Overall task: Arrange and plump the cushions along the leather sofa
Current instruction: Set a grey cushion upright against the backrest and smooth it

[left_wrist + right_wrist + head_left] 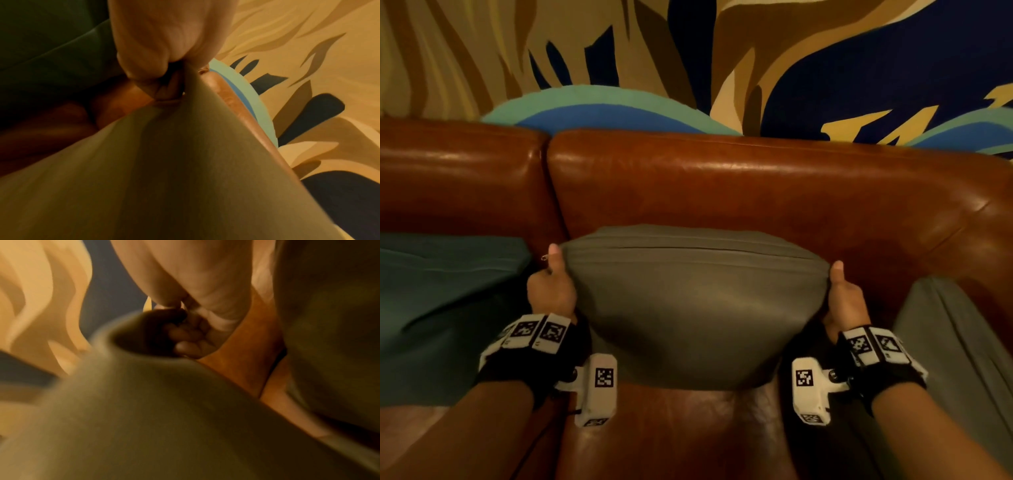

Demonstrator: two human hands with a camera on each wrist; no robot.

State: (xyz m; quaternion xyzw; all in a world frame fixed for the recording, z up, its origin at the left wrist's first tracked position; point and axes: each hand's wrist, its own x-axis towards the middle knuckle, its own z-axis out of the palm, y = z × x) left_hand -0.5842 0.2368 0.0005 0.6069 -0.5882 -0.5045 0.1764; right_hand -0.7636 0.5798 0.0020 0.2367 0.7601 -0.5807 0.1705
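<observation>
While propped on the sofa [722, 192], grey cushion [688, 308] in both curled hands' pinch.

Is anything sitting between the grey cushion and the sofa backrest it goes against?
Nothing visible: the grey cushion, held by the left hand and right hand, already leans on the backrest.

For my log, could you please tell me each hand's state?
Left hand: gripping the grey cushion's left corner.
Right hand: gripping its right corner.
</observation>
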